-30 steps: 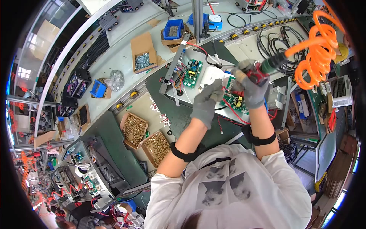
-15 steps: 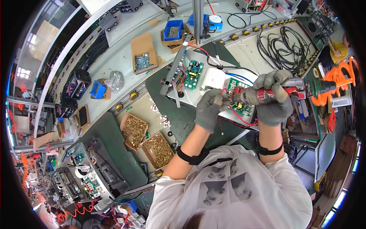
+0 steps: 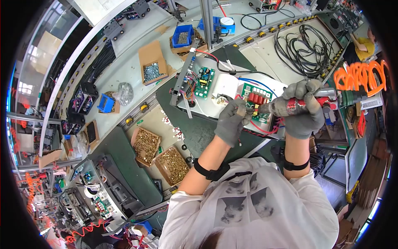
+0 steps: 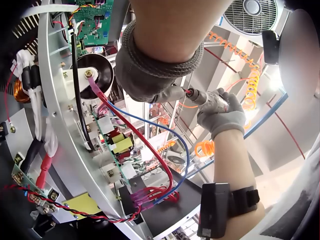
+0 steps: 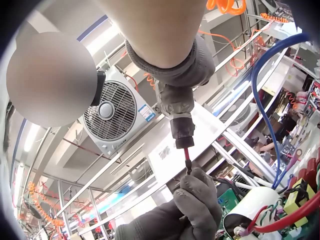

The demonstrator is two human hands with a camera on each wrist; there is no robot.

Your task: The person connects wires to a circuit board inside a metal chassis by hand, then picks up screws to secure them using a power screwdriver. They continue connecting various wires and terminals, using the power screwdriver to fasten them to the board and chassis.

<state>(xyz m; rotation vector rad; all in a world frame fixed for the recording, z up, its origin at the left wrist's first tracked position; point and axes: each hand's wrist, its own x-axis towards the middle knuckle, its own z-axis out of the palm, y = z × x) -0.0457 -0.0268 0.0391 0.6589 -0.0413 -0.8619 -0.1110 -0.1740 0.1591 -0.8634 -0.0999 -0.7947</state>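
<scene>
In the head view my gloved right hand grips a red and grey air screwdriver, held sideways with its nose to the left. My gloved left hand has its fingers curled and pinches at the tip of the red driver bit. Whether a screw sits between those fingers, I cannot tell. Both hands are above the near edge of an opened device chassis, which carries a green circuit board, a white cylinder and a second board with red parts.
An orange coiled hose runs from the screwdriver's rear. Red wires and a blue wire loop off the chassis. Two boxes of brass fasteners stand to the left; a carton of silver screws and black cables lie farther back.
The right hand has moved right and turned the screwdriver sideways, bringing its bit to the left fingers. The left hand has shifted slightly right and nearer. The hose has swung right.
</scene>
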